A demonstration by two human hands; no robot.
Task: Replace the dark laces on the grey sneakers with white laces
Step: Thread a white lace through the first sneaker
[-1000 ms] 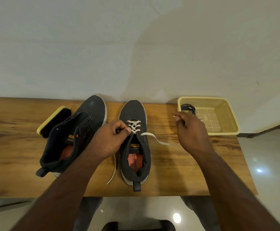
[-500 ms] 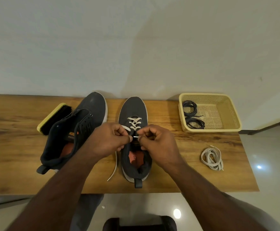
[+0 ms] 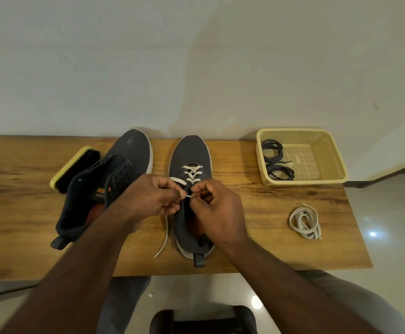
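Two grey sneakers stand on the wooden table [image 3: 269, 208]. The right sneaker [image 3: 190, 153] has a white lace [image 3: 192, 173] crossed through its upper eyelets; a loose end trails down its left side. My left hand [image 3: 153, 197] and my right hand [image 3: 217, 206] meet over its tongue, each pinching the white lace near its tip. The left sneaker [image 3: 114, 174] lies without a lace, its tongue open. A coiled spare white lace [image 3: 305, 222] lies on the table to the right. Dark laces [image 3: 276, 162] lie coiled in the yellow basket [image 3: 329, 155].
A shoe brush [image 3: 73, 168] with a yellow back lies at the left, beside the left sneaker. The basket stands at the table's back right corner. A wall runs close behind the table. Below the front edge a dark stool and a shiny floor show.
My right hand came back from near the basket to the right sneaker's tongue and now meets my left hand on the lace. The spare white lace has come into sight.
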